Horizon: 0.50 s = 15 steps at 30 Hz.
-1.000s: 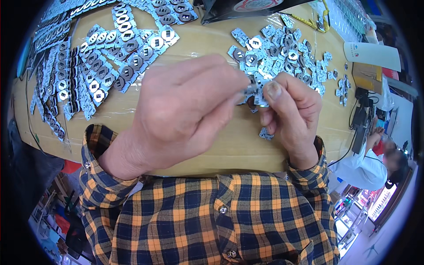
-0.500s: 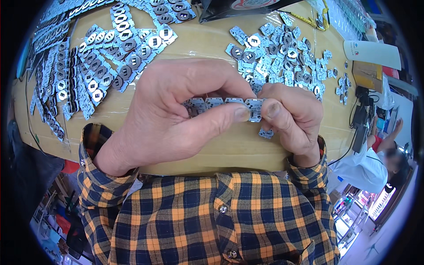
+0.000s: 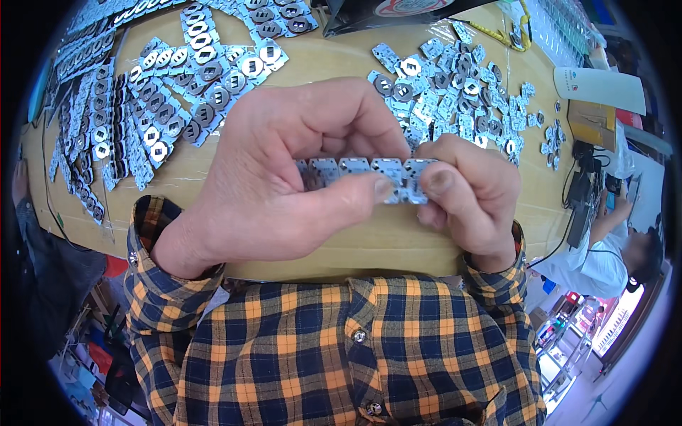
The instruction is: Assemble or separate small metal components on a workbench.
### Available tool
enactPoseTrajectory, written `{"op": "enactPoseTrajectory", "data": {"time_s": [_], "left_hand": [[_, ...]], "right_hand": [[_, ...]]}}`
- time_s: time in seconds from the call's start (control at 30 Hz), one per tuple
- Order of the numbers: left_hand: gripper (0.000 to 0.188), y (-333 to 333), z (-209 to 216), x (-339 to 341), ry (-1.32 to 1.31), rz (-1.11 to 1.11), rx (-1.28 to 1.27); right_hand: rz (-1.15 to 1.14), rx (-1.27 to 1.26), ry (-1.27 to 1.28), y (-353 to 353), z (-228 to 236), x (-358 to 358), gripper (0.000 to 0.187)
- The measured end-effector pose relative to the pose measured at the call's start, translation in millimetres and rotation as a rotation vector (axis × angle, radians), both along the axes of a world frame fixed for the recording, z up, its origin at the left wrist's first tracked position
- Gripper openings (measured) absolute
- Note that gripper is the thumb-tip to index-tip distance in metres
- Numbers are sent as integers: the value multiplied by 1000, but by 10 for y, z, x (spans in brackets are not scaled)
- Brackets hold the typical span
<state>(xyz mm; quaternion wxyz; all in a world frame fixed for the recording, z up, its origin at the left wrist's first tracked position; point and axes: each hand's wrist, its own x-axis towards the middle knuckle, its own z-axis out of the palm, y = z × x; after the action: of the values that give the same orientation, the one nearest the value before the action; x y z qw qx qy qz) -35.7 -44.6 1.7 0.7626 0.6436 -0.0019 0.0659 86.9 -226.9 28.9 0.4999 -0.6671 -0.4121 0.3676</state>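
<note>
Above the table's near middle, a strip of small joined circuit boards [image 3: 353,167] is held level between my two hands. My left hand [image 3: 259,184] wraps round the strip from the left, thumb along its near side and fingers curled behind. At the strip's right end, my right hand [image 3: 474,188] pinches the last board between thumb and bent fingers. The thumbs are a short way apart, with board showing between them. The left end of the strip is hidden in my left palm. Just beyond my right hand lies a pile of loose single circuit boards [image 3: 462,106].
Many uncut board strips [image 3: 153,106] with round metal parts lie fanned at the left. A black box [image 3: 383,18] stands at the far edge. A yellow cord [image 3: 497,34], a cardboard box [image 3: 591,124] and black cables [image 3: 572,192] are at the right. Another person [image 3: 604,259] sits beyond the right edge.
The strip has shifted right between my hands, its end now under my right thumb. A small board seen below my right fingers is gone from there. The person at right has shifted.
</note>
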Motion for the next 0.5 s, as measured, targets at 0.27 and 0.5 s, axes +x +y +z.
{"op": "enactPoseTrajectory", "data": {"time_s": [0.27, 0.5], "left_hand": [[21, -23, 48, 55, -59, 115, 7], [31, -46, 15, 59, -330, 264, 533]], "right_hand": [[-308, 62, 637, 18, -115, -52, 30], [-274, -60, 287, 50, -61, -92, 31]]}}
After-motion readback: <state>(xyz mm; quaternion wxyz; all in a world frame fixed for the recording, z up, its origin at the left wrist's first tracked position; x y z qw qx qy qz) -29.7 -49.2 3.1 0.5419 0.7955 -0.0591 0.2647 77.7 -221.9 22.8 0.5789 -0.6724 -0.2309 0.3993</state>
